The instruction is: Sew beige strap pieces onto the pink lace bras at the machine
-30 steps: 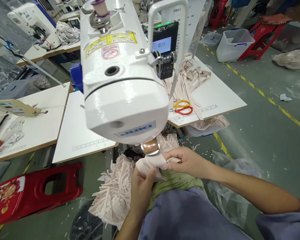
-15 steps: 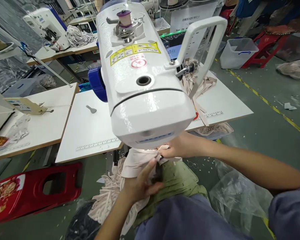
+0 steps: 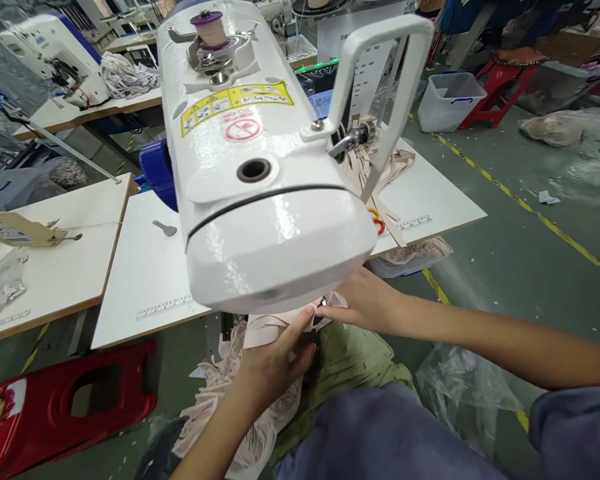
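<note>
Below the head of a white sewing machine (image 3: 280, 247), my left hand (image 3: 275, 360) is closed on a pale beige fabric piece (image 3: 261, 333), index finger and thumb toward its right end. My right hand (image 3: 365, 300) meets it there, its fingers closed on the same fabric. A small dark metallic bit shows between the fingertips, too small to name. The machine head hides the needle area and part of my right hand. A bundle of beige strips (image 3: 213, 407) hangs below my left hand, beside the green cloth (image 3: 360, 360) over my lap.
A white table (image 3: 125, 287) carries a grey flat tool (image 3: 165, 228) on the left. Beige strips (image 3: 365, 167) and red-and-yellow scissors handles (image 3: 378, 223) lie right of the machine. A red stool (image 3: 105, 407) stands lower left; plastic bags (image 3: 470, 387) lie on the floor at right.
The view has shifted, so the machine appears farther left and nearer. My left hand's fingers have closed in on the fabric's edge, closer to my right fingertips.
</note>
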`<control>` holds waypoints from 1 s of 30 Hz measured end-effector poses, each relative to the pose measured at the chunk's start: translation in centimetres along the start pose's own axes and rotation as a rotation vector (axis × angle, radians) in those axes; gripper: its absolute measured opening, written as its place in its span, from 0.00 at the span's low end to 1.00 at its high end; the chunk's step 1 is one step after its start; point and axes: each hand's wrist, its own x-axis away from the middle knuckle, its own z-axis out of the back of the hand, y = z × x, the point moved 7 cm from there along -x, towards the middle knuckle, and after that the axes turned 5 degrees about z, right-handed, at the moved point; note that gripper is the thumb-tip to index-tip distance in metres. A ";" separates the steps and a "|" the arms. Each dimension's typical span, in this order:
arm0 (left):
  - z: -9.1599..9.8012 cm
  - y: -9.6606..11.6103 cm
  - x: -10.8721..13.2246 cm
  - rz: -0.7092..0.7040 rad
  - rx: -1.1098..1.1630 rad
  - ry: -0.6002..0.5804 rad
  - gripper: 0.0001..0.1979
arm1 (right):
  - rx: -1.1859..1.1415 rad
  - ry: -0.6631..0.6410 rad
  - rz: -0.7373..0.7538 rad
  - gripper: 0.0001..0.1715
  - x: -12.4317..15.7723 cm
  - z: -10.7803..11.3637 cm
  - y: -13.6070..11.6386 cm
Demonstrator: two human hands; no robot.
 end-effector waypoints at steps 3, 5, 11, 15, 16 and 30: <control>0.3 0.8 -0.3 0.079 -0.018 -0.036 0.24 | 0.005 0.151 0.057 0.13 1.4 -0.1 0.5; 0.2 0.8 -0.2 0.137 -0.011 -0.063 0.24 | -0.049 0.139 0.047 0.13 1.7 -0.4 0.9; -0.4 0.6 0.1 0.185 0.015 -0.086 0.26 | -0.163 0.134 0.006 0.08 0.9 -0.2 1.4; -0.2 0.9 0.1 0.238 0.010 -0.084 0.25 | -0.078 0.281 0.079 0.11 1.7 0.1 0.7; -0.3 0.9 0.2 0.263 0.016 -0.098 0.26 | -0.027 0.314 0.127 0.12 2.0 0.1 0.3; 1.2 0.4 -0.9 0.099 -0.010 -0.115 0.22 | -0.175 0.141 0.035 0.15 3.3 -1.7 1.3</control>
